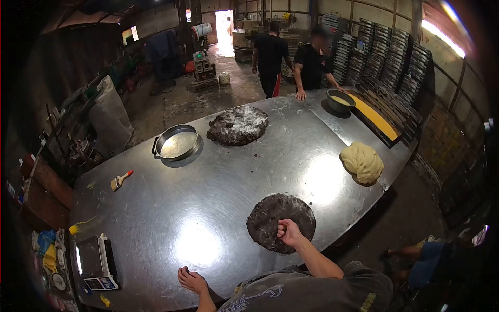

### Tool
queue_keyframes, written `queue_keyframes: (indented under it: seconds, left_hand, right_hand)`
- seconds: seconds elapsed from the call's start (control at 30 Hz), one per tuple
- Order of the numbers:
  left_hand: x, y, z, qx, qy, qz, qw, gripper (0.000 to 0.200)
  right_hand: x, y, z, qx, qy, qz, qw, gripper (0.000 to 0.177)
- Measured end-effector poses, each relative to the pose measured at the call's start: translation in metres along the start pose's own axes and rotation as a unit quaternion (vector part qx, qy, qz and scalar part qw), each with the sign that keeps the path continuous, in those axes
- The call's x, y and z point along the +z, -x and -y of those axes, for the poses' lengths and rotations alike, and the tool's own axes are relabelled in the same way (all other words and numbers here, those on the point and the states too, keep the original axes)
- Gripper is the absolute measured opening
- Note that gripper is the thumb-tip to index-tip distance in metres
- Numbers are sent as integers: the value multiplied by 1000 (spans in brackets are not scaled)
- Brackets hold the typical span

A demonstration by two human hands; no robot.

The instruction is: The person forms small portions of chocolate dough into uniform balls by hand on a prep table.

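Note:
A flat round of dark dough lies near the table's front edge. My right hand rests on its middle with the fingers curled in, and nothing shows in them. To the left, my left hand is low over the bare metal by the front edge, its fingers apart and holding nothing. Farther back sits a second dark dough mass dusted with white flour. A lump of pale yellow dough is at the right edge of the table.
The metal table also bears a round pan, a brush, a scale and a bowl beside a yellow strip. Two people in black stand beyond the far edge; another person is at lower right.

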State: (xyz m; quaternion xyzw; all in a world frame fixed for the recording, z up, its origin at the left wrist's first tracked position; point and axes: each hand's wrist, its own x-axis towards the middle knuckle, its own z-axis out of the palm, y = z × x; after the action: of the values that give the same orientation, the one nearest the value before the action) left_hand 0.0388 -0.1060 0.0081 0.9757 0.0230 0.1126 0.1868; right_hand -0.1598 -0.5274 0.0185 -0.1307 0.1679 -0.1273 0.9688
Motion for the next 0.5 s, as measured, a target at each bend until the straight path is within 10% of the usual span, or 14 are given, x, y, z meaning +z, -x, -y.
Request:
queue_keyframes:
  seconds: [0.07,0.5]
  left_hand:
    - [1,-1,2,0,3,3,1000,30]
    - [5,-1,5,15,18,-21,1000,31]
  right_hand:
    - [66,9,-6,-63,99,-208,971,26]
    - [81,16,-31,60,95,-111,987,52]
